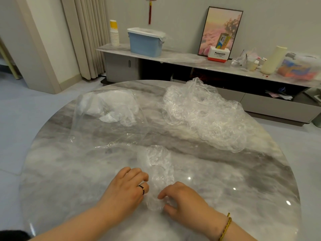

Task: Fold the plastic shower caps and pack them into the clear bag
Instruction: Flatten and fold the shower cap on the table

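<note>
Grey marble table (69, 180) fills the view, round and glossy. Nearest, both hands work on one cap (159, 169), already gathered into a narrow crumpled strip running away from the person. The right hand (184, 200) pinches the strip's near end between thumb and curled forefinger. The left hand (128, 186) sits against the strip's left edge with its fingers curled under. Its tips are hidden, so I cannot tell whether it grips the plastic or only presses it. This cap looks partway folded, likely with shortening folds to come.

Further left lies the bag (111, 133), mouth toward the person, with a few whitish folded caps (104, 106) at its far end. How many is hard to count through the film. Further right, a big pile (205, 117) of loose caps waits unfolded, so by my reckoning most of the work is left. Clear plastic on pale marble blurs every edge, and the table's near rim is cut off.
</note>
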`<action>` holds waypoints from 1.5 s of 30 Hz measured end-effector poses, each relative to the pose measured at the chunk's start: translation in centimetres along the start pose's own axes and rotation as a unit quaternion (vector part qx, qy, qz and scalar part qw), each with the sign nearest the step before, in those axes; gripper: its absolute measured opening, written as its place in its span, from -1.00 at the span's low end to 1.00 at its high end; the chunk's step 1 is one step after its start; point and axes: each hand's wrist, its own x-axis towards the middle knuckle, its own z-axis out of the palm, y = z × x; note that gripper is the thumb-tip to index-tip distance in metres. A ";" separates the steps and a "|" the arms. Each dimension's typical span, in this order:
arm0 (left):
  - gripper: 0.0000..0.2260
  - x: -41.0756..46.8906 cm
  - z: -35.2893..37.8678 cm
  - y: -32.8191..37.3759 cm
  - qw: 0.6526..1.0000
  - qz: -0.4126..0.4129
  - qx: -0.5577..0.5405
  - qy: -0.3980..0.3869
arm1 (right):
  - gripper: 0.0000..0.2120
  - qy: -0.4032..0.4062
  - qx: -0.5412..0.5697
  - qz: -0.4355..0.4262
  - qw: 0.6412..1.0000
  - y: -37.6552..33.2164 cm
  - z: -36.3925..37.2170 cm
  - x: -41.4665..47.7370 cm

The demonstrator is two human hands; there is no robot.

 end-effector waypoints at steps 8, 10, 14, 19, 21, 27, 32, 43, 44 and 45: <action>-0.76 0.2 0.6 -0.5 1.000 0.005 0.017 0.014 | -0.91 0.048 0.091 0.128 0.986 0.8 -1.5 0.4; -0.75 0.2 0.7 -0.8 1.000 -0.010 0.021 0.021 | -0.76 0.094 0.200 0.187 0.957 1.2 -1.9 0.6; -0.75 0.5 0.7 -1.4 0.999 -0.032 -0.005 0.035 | -0.77 0.164 0.336 0.260 0.890 1.7 -3.1 0.7; -0.85 0.2 0.5 -1.9 0.998 -0.038 -0.024 0.044 | -0.75 0.225 0.444 0.409 0.765 2.5 -3.2 0.7; -0.65 0.3 0.4 -1.7 0.997 -0.043 -0.051 0.047 | -0.77 0.192 0.471 0.426 0.748 2.1 -3.2 0.6; -0.65 0.1 0.9 -0.2 0.998 0.023 0.017 -0.050 | -0.80 0.088 0.403 0.393 0.822 -0.3 -2.4 0.9; -0.69 0.1 0.9 -1.4 0.993 -0.004 0.001 -0.114 | -0.92 0.039 0.115 0.359 0.925 0.5 -2.6 0.2; -0.69 0.3 0.8 -1.5 0.992 0.011 0.003 -0.126 | -0.54 -0.009 -0.385 -0.020 0.922 -0.3 -0.2 0.0; -0.69 0.4 0.7 -1.5 0.992 0.011 0.001 -0.125 | -0.55 -0.044 -0.391 -0.006 0.919 -0.2 -0.5 -0.1; -0.70 0.5 0.6 -1.5 0.992 0.008 0.000 -0.126 | -0.57 -0.055 -0.387 0.003 0.920 0.2 -0.6 0.0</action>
